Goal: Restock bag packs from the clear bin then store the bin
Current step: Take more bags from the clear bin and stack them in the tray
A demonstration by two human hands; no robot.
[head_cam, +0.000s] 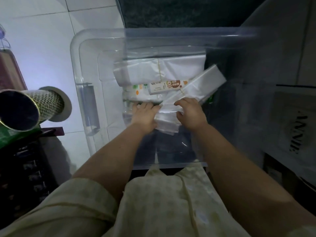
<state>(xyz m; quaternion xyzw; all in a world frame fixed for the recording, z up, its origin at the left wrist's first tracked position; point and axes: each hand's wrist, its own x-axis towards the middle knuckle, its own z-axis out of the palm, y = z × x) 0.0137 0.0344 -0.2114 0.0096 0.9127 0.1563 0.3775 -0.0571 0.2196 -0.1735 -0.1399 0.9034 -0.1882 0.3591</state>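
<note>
A large clear bin point(77, 69) stands on the floor below me, partly over a dark mat. Inside lie several white bag packs: a wide folded one point(159, 69) at the back, a printed pack with a cartoon label point(164, 87) in the middle, and a long white pack point(200, 84) lying slantwise to the right. Both my hands reach into the bin. My left hand point(145, 115) grips the near left end of the slanted pack. My right hand point(189, 113) curls over the same pack from the right. More packs sit under my hands, partly hidden.
A metallic mesh-patterned tube point(27, 110) juts out at the left above a dark crate point(25, 168). White floor tiles point(42, 40) lie to the left, a dark mat point(179, 11) beyond the bin. A grey box with black markings point(294, 130) stands at the right.
</note>
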